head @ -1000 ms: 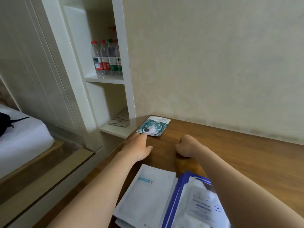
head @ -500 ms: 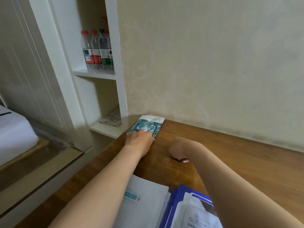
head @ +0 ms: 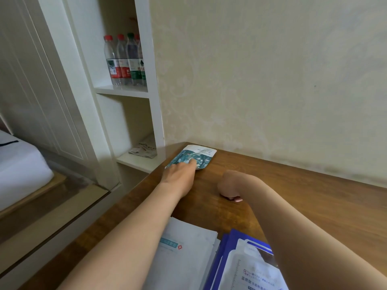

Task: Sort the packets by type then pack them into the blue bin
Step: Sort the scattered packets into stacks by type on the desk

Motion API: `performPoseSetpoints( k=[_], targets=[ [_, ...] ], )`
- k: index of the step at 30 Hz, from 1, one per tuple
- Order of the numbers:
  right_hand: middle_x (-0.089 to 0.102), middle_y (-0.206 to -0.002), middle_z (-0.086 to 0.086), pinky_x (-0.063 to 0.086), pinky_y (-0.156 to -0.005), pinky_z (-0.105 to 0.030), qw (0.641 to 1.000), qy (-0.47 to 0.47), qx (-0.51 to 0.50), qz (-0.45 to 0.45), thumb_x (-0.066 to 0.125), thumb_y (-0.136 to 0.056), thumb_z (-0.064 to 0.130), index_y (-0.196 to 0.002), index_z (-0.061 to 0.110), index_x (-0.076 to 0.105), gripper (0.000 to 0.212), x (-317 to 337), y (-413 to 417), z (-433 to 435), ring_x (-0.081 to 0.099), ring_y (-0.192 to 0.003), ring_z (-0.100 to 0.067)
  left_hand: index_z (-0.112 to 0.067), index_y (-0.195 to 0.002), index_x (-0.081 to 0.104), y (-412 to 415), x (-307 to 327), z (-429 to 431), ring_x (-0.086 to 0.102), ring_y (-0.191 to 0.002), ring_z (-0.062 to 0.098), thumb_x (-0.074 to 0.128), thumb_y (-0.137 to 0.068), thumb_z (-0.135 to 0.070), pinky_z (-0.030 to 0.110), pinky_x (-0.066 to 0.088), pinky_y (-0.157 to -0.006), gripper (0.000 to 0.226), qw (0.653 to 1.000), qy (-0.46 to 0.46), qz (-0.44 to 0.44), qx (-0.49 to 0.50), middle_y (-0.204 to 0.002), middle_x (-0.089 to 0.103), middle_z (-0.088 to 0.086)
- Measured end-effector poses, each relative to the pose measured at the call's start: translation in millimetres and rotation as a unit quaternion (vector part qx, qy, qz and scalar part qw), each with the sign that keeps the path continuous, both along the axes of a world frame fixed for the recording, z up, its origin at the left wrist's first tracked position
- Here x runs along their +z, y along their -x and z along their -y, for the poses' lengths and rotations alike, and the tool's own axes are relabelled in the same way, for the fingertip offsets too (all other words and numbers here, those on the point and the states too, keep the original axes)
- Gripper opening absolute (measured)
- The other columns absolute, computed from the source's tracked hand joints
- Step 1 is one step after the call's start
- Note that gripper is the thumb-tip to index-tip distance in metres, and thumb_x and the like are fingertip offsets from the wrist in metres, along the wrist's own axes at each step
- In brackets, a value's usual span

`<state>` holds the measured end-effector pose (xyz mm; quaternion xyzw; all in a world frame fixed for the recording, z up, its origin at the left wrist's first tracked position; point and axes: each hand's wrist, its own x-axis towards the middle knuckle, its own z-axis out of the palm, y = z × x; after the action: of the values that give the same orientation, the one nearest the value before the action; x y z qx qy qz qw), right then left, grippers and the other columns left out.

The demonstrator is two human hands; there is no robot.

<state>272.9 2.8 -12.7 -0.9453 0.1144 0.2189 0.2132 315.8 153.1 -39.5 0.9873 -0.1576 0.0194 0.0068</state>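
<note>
Hands are apart: left hand (head: 180,177) is lying flat, its straight fingers pressing on the teal packet (head: 198,154), which is sitting at the far left corner of the surface (head: 293,197) by the wall. Right hand (head: 229,185) is resting on the wood curled in a fist, gripping nothing. White packets (head: 186,260) and blue-edged packets (head: 249,268) are lying stacked side by side near me.
</note>
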Motion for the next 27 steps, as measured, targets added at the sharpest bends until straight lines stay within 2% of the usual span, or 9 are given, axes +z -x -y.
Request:
performPoseSetpoints(
  k=[3, 8, 12, 14, 16, 18, 22, 25, 27],
  targets=[
    [0.054, -0.087, -0.01, 0.051, -0.076, -0.028, 1.0, 0.002, 0.007, 0.011, 0.038, -0.104, 0.015, -0.103, 0.004, 0.053, 0.019, -0.4, 2.2, -0.1, 0.057, -0.08, -0.021, -0.015, -0.141, 0.04, 7.0, 3.8, -4.0, 0.058, -0.117, 0.036, 0.037, -0.103, -0.009, 0.042, 0.045, -0.082, 0.039, 0.997, 0.072, 0.006, 0.019, -0.136, 0.056, 0.019],
    [0.057, -0.086, -0.009, 0.048, -0.058, -0.023, 1.0, -0.003, -0.004, 0.027, 0.038, -0.104, 0.016, -0.093, 0.008, 0.055, 0.022, -2.2, 8.2, 1.4, 0.057, -0.07, -0.018, -0.013, -0.119, 0.051, 22.0, 14.7, -7.8, 0.055, -0.094, 0.022, 0.041, -0.108, -0.012, 0.031, 0.043, -0.07, 0.015, 0.961, 0.264, 0.047, 0.066, -0.122, 0.062, 0.013],
    [0.062, -0.097, -0.012, 0.053, -0.069, -0.028, 0.997, -0.061, -0.02, 0.051, 0.039, -0.106, 0.018, -0.103, 0.007, 0.061, 0.025, -2.5, 18.7, 7.1, 0.058, -0.078, -0.02, -0.018, -0.117, 0.05, 37.7, 27.2, -10.0, 0.056, -0.104, 0.017, 0.029, -0.111, -0.025, 0.033, 0.058, -0.082, 0.022, 0.867, 0.491, 0.008, 0.086, -0.129, 0.058, 0.005],
    [0.062, -0.089, -0.012, 0.049, -0.063, -0.028, 0.98, -0.158, -0.087, 0.083, 0.044, -0.104, 0.014, -0.101, 0.007, 0.065, 0.023, -5.9, 24.5, 10.6, 0.056, -0.072, -0.02, -0.021, -0.107, 0.052, 45.6, 32.1, -12.0, 0.059, -0.111, 0.019, 0.032, -0.111, -0.026, 0.039, 0.061, -0.09, 0.02, 0.809, 0.582, -0.028, 0.076, -0.131, 0.058, 0.004],
    [0.062, -0.082, -0.012, 0.045, -0.057, -0.028, 0.934, -0.291, -0.172, 0.115, 0.044, -0.103, 0.01, -0.098, 0.006, 0.065, 0.021, -9.2, 32.5, 16.2, 0.056, -0.065, -0.019, -0.019, -0.099, 0.053, 54.0, 38.9, -15.3, 0.061, -0.113, 0.021, 0.039, -0.11, -0.023, 0.04, 0.062, -0.091, 0.019, 0.737, 0.67, -0.067, 0.058, -0.129, 0.06, 0.008],
    [0.065, -0.083, -0.016, 0.049, -0.059, -0.031, 0.859, -0.438, -0.238, 0.119, 0.043, -0.104, 0.01, -0.107, 0.001, 0.062, 0.021, -6.7, 45.6, 21.7, 0.06, -0.068, -0.023, -0.012, -0.098, 0.054, 62.7, 49.6, -20.6, 0.064, -0.114, 0.026, 0.044, -0.109, -0.019, 0.043, 0.063, -0.089, 0.017, 0.686, 0.72, -0.098, 0.039, -0.124, 0.062, 0.014],
    [0.069, -0.093, -0.027, 0.055, -0.056, -0.033, 0.69, -0.678, -0.254, 0.023, 0.035, -0.107, 0.036, -0.123, 0.002, 0.053, 0.042, 10.8, 73.0, 33.3, 0.064, -0.063, -0.03, -0.006, -0.092, 0.055, 84.6, 72.9, -26.8, 0.068, -0.106, 0.035, 0.038, -0.107, -0.01, 0.045, 0.061, -0.082, 0.023, 0.586, 0.794, -0.163, 0.0, -0.113, 0.064, 0.026],
    [0.071, -0.097, -0.032, 0.058, -0.049, -0.034, 0.658, -0.728, -0.192, -0.028, 0.04, -0.099, 0.06, -0.117, -0.008, 0.065, 0.075, 27.2, 92.4, 38.2, 0.068, -0.057, -0.033, -0.009, -0.069, 0.058, 104.9, 83.0, -27.6, 0.072, -0.084, 0.034, 0.035, -0.102, -0.006, 0.046, 0.059, -0.083, 0.041, 0.587, 0.791, -0.171, -0.028, -0.083, 0.065, 0.025],
    [0.071, -0.101, -0.031, 0.062, -0.053, -0.041, 0.646, -0.748, -0.144, -0.041, 0.051, -0.093, 0.058, -0.111, -0.01, 0.071, 0.074, 40.9, 110.9, 37.3, 0.073, -0.068, -0.038, -0.013, -0.048, 0.052, 116.3, 87.9, -27.0, 0.069, -0.072, 0.03, 0.035, -0.094, -0.001, 0.044, 0.057, -0.083, 0.051, 0.607, 0.777, -0.16, -0.04, -0.064, 0.064, 0.019]
  ],
)
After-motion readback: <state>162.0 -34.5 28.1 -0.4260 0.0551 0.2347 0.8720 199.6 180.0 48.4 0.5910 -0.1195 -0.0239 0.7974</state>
